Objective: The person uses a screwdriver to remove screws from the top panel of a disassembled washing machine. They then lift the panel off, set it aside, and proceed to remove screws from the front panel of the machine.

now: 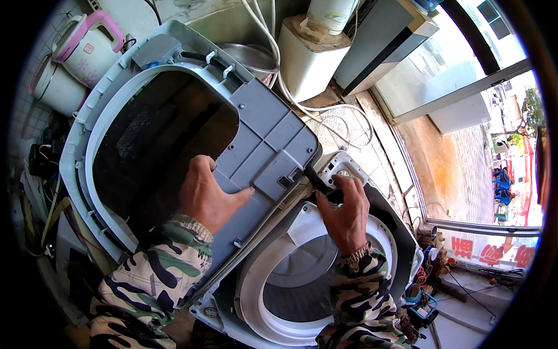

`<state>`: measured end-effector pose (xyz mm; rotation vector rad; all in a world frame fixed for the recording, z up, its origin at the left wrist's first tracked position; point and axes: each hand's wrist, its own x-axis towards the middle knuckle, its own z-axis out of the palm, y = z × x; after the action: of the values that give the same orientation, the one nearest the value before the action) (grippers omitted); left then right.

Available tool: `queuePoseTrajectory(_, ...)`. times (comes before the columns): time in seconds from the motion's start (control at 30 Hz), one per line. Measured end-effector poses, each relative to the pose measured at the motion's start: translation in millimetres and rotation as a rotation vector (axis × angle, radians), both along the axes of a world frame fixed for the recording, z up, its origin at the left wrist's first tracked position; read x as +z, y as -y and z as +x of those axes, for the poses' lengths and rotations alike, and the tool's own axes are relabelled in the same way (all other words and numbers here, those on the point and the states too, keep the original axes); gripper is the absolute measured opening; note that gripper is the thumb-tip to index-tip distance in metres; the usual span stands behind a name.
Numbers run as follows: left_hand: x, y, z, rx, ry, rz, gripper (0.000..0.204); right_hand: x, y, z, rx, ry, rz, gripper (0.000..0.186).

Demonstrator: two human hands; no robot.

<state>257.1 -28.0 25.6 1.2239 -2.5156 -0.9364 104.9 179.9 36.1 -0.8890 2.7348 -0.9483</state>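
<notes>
A grey washing machine top cover (270, 125) is tipped up on the left, underside showing, with a dark see-through window (157, 128) inside its rounded opening. My left hand (209, 195) grips the cover at the opening's edge, its thumb lying on the ribbed panel. From the cover's lower right corner a black sleeved cable (315, 179) runs down to the washing machine body (344, 166). My right hand (347, 212) pinches around that cable at the body's corner. Below sits the open tub with its white ring (258, 279) and metal drum (299, 299). The right fingertips partly hide the cable.
Pink-and-white appliances (87, 49) stand at the far left. Behind the cover are a metal basin (251, 57), a white container (311, 58) and loose pale hoses (349, 110). Tools and wires (424, 302) lie at the right, beside a glass door (447, 64).
</notes>
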Motion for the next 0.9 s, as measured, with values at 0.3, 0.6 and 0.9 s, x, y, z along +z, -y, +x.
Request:
queuePoseTrajectory(0.3,4,-3,-7,-0.010,0.068,0.043,0.075,-19,-6,0,0.132,-0.223,-0.056,0.028)
queuePoseTrajectory(0.6,9,3,-2,-0.052,0.080,0.008,0.068,-24,12,16,0.008,-0.274,-0.113,0.027)
queuePoseTrajectory(0.9,-12,31,3,-0.146,-0.071,0.061,0.057,-18,12,16,0.020,-0.246,0.008,0.020)
